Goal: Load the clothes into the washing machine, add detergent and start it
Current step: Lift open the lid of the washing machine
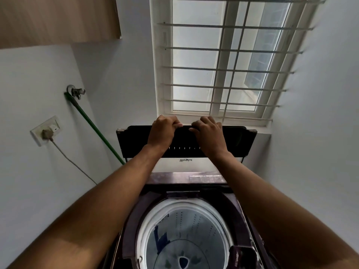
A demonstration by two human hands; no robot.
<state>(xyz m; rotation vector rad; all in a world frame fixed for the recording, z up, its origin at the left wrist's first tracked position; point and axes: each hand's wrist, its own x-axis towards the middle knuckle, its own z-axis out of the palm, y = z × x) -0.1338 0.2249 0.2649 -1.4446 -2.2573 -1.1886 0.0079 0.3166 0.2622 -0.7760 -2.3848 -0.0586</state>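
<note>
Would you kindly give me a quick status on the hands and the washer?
Left hand and right hand both in a grip on the raised lid top edge. Drum open, no clothes visible. Nothing blocking.

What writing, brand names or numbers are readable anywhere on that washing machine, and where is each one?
"Whirlpool", upside down from this view, on the pale band of the raised lid.
Small print on the control panel behind the drum: too blurred to read.
White lettering on the dark dispenser at the tub's right edge: too small and tilted to read.
No other text can be made out.
</note>
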